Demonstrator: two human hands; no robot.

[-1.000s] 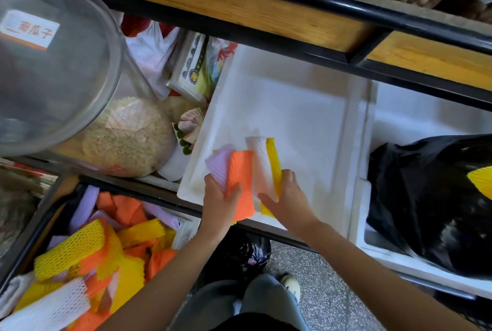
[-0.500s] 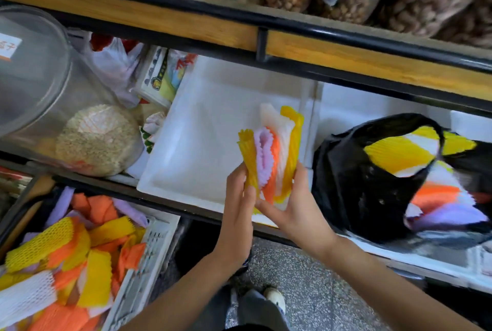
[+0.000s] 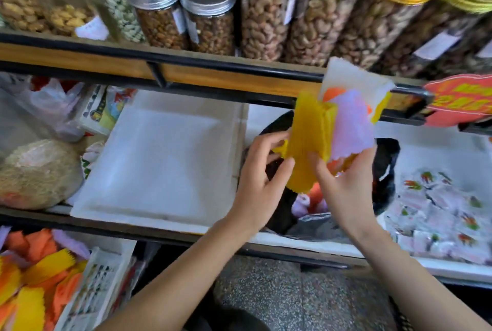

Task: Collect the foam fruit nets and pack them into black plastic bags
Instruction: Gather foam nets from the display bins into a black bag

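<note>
Both hands hold a fanned bundle of yellow, lilac, orange and white foam fruit nets [image 3: 335, 128] upright above the open mouth of a black plastic bag [image 3: 386, 171], which sits in a white foam tray on the lower shelf. The left hand [image 3: 262, 173] has its grip closed on the yellow net's left edge; the right hand [image 3: 343, 184] pinches the bundle's lower right. More loose foam nets [image 3: 40, 272] fill a white crate at bottom left.

Shelf [image 3: 170, 232] carries white tray [image 3: 159, 160], probably foam.
</note>
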